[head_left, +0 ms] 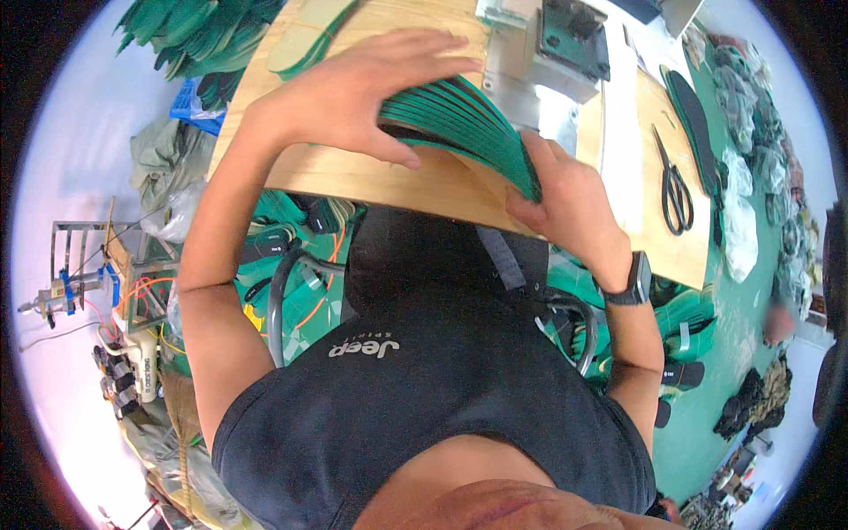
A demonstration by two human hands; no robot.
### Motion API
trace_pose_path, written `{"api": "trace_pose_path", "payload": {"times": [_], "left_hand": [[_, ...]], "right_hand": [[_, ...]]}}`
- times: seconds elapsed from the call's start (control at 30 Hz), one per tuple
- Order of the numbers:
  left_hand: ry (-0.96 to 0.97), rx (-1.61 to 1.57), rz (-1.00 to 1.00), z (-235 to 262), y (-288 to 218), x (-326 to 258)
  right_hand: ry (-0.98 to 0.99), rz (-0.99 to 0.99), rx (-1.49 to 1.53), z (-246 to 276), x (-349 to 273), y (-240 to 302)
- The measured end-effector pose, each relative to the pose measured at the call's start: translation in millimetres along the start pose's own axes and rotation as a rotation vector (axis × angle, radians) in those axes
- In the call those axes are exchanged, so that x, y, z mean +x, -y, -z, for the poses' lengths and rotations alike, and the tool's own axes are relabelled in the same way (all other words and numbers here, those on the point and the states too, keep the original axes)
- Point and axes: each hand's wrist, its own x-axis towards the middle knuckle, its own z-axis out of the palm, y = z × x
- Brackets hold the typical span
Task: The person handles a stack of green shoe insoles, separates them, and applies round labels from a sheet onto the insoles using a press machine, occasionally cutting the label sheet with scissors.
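Black-shirted chest (424, 397) nearest; both hands (353, 97) (565, 199) around fanned green insoles (464, 115)

free: bare wooden table (424, 190) near edge | blocked: metal machine (552, 53) behind, scissors (676, 190) right, probably loose

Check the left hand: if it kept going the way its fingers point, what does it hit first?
Probably the metal press fixture. The left hand lies on the fanned stack of green insoles, fingers aimed right toward it; depth unclear.

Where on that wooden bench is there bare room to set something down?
Bare wood shows on the wooden bench near its front edge, below the left hand, and between the right hand and the black scissors. The green insole stack and metal machine crowd the middle.
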Motion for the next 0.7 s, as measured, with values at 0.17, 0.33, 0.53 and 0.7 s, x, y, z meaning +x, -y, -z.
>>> {"api": "trace_pose_path", "payload": {"times": [0.17, 0.33, 0.53, 0.7], "left_hand": [[0.159, -0.018, 0.187, -19, -11, -2], [-0.169, 0.185, 0.033, -14, -49, -24], [-0.236, 0.207, 0.002, 11, -53, -36], [-0.195, 0.210, 0.129, 20, -43, -34]], "right_hand": [[0.080, 0.025, 0.273, 7, -5, 2], [0.068, -0.121, 1.151, -3, 15, -19], [0.173, 0.065, 0.890, 4, 37, 4], [0.097, 0.349, 0.095, 18, 43, 20]]}}
